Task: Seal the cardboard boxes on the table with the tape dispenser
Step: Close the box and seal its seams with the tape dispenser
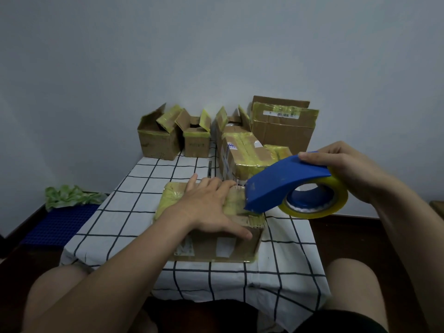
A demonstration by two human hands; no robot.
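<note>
A crumpled green sheet [66,196] and a blue ribbed mat [60,224] lie on the floor well left of the flat cardboard box [206,245]. The box sits near the front of a table draped in a white, black-checked cloth [115,212]. Behind it to the left, two open cartons [157,140] [195,140] stand against the wall with their flaps up. The person's left hand [209,207] lies flat on the box's yellow-taped top, fingers spread and the thumb reaching over the near edge onto the front face. Behind the box to the right are a taped-up carton [249,157] and a larger, labelled carton [283,127]. A blue tape dispenser [276,186] points its nose down at the right end of the box top, just beside the left fingertips. Its yellow tape roll [312,213] hangs out past the box's right side. The right hand [353,171] grips the dispenser from the right, thumb on the blue cover and fingers curled round the roll.
</note>
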